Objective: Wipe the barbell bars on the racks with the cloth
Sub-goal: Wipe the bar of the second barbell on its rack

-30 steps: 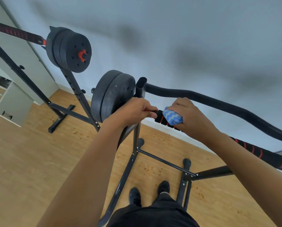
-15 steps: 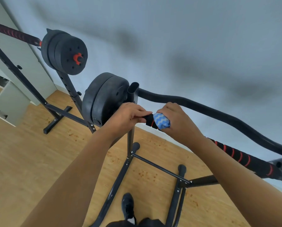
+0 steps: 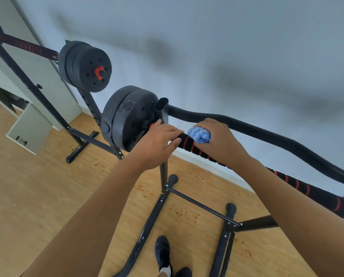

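Barbell bar point(image 3: 195, 147), black with red stripes, lies across the near rack point(image 3: 164, 114), running from the weight plates point(image 3: 127, 118) at left down to the right edge. Right hand point(image 3: 219, 140) is curled round the bar with a blue-and-white cloth point(image 3: 199, 134) bunched under the fingers, pressed to the bar. Left hand point(image 3: 157, 142) grips the bar just beside the plates, thumb under (fingers close to the cloth, not touching). A second barbell point(image 3: 29, 47) sits on the far rack point(image 3: 47, 108). Wooden floor point(image 3: 27, 186), black shoe point(image 3: 163, 252) below.

Blue-white cloth point(image 3: 199, 134) on red-striped bar point(image 3: 191, 145)
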The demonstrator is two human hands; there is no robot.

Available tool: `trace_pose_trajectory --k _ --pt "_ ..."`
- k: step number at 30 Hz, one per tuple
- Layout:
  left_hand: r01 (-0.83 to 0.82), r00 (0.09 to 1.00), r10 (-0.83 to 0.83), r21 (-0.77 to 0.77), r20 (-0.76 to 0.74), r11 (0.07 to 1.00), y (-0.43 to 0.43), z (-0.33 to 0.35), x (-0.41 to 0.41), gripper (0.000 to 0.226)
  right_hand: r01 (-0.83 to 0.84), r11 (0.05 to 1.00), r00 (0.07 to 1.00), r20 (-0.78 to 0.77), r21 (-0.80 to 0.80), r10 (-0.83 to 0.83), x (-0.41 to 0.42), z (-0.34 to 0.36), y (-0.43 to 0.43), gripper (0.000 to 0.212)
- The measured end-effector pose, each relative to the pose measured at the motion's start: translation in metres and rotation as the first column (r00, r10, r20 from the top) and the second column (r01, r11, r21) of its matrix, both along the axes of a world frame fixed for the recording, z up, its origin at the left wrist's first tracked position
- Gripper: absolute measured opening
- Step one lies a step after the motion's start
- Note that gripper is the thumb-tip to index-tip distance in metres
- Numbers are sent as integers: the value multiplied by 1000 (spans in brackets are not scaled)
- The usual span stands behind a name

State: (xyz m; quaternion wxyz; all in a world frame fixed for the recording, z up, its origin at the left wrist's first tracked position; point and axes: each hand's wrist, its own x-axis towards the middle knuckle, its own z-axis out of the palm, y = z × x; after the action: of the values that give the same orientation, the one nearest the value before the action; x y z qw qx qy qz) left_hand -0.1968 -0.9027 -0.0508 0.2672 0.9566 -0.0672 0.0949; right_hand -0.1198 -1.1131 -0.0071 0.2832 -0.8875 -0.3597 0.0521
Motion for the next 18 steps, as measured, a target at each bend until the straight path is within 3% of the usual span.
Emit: trace_pose_trajectory --k 4,8,11,14,18 --pt "-39 999 35 145 33 989 -7 -5 -18 33 -27 999 998 -61 37 29 -13 0 -2 24" --pt "-23 998 30 100 -63 995 2 -13 -33 36 -29 1000 992 -121 5 30 -21 -1 3 21" --pt "-10 999 14 92 -44 996 3 -18 -41 31 -82 995 996 -27 -62 81 -29 -3 3 25" --pt "-49 998 52 65 -39 997 -1 -18 -40 41 -132 981 987 77 -142 144 -40 -1 0 32" --pt "-92 994 100 146 -53 985 -6 -10 -28 42 -131 976 976 149 -176 158 -48 5 -1 35"
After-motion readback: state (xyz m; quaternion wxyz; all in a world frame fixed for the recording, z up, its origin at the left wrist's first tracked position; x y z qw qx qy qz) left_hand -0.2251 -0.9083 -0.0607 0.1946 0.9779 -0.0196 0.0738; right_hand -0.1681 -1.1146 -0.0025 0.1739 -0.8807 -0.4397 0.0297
